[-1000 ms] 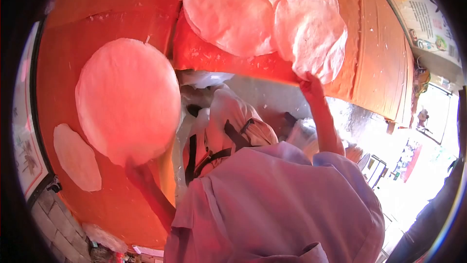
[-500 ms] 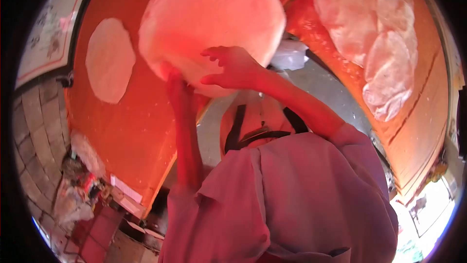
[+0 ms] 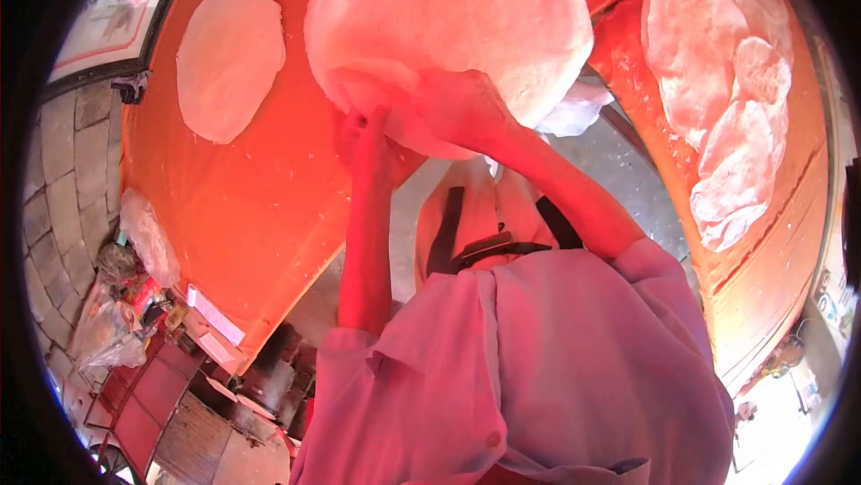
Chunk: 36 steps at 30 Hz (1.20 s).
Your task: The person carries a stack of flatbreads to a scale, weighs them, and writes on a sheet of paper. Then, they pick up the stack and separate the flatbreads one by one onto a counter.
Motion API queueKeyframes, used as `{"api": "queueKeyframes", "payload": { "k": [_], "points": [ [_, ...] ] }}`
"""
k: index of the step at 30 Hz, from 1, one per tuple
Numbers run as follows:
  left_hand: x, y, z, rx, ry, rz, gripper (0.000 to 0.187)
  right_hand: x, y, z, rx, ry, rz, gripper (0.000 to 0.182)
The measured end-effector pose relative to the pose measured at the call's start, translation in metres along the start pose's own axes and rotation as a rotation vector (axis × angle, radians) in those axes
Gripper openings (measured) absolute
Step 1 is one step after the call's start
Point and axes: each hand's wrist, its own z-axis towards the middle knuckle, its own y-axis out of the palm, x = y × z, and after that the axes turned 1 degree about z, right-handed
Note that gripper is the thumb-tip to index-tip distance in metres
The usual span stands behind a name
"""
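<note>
Head camera, looking down past a pale, soft-creased shirt: both bare hands are up on a big round sheet of dough, thin, floury and matte, with a slightly wavy lower edge. It is held above the orange board, off its surface. The left hand pinches the sheet's lower rim, fingers closed on the edge. The right hand lies spread against the sheet's underside, palm and fingers pressed flat to it and carrying its weight; the dough sags a little over the knuckles.

Further left on that board lies a smaller oval dough sheet, flat and smooth-edged, well apart from the held one. The board is a hard, flat orange surface dusted with white specks. To the right a second orange board carries a row of overlapping dough rounds, rougher and more blistered in texture. Between the boards hangs a dark-strapped apron over grey floor. At the lower left, beside a grey brick wall, sit crumpled plastic bags.

Compared with half a second ago, the right hand has gone from hovering open-fingered in front of the sheet to lying pressed under it, and the left has slid up to the rim. The sheet itself sits higher and further right in view, and the oval piece has moved up towards the top left corner as the head turned.
</note>
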Motion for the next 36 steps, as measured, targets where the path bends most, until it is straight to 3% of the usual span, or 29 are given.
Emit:
{"api": "queueKeyframes", "payload": {
  "k": [2, 4, 11, 13, 17, 20, 23, 25, 26, 28, 29, 32, 33, 36],
  "points": [
    [0.018, 0.028, -0.012, 0.028, 0.050, -0.087, 0.025, 0.001, -0.001, -0.001, -0.025, 0.038, 0.059, 0.027],
    [0.010, 0.017, -0.006, -0.024, -0.010, -0.035, 0.022, -0.006, -0.001, -0.005, -0.120, 0.091, 0.126, 0.025],
    [-0.008, 0.003, 0.006, 0.057, 0.002, 0.285, 0.019, 0.013, 0.004, -0.008, 0.084, -0.066, 0.095, 0.027],
    [0.003, 0.018, -0.002, 0.059, -0.003, 0.206, 0.017, 0.014, 0.002, -0.006, 0.160, -0.043, 0.127, 0.030],
    [0.005, 0.029, -0.012, 0.005, 0.062, -0.008, 0.015, 0.003, -0.002, 0.002, 0.021, -0.028, 0.061, 0.037],
    [-0.003, 0.019, -0.007, -0.077, 0.193, 0.207, 0.016, 0.001, -0.008, 0.006, -0.011, -0.007, 0.042, 0.036],
    [0.021, 0.043, -0.018, -0.067, 0.127, 0.429, 0.015, 0.000, -0.034, 0.014, -0.094, -0.015, -0.102, 0.027],
    [0.008, 0.022, -0.009, -0.052, 0.275, 0.605, 0.015, -0.009, -0.044, 0.019, -0.023, -0.115, -0.154, 0.026],
    [0.001, 0.016, -0.001, -0.069, 0.343, 0.675, 0.015, -0.007, -0.036, 0.024, -0.024, -0.038, -0.081, 0.025],
    [0.001, 0.004, 0.001, -0.175, 0.323, 0.478, 0.013, 0.013, -0.024, 0.037, 0.066, 0.046, 0.031, 0.025],
    [0.003, -0.001, -0.001, -0.184, 0.229, 0.359, 0.012, 0.031, -0.032, 0.040, 0.162, 0.022, 0.088, 0.025],
    [0.002, -0.020, -0.003, -0.053, 0.110, 0.199, 0.012, 0.040, -0.131, 0.019, 0.277, 0.307, 0.484, 0.023],
    [0.005, -0.008, -0.012, -0.034, 0.075, 0.259, 0.014, 0.078, -0.153, 0.010, 0.248, 0.199, 0.757, 0.020],
    [0.007, 0.001, -0.022, -0.051, -0.021, 0.208, 0.029, 0.148, -0.266, -0.063, 0.642, 0.197, 0.834, 0.027]
  ]
}}
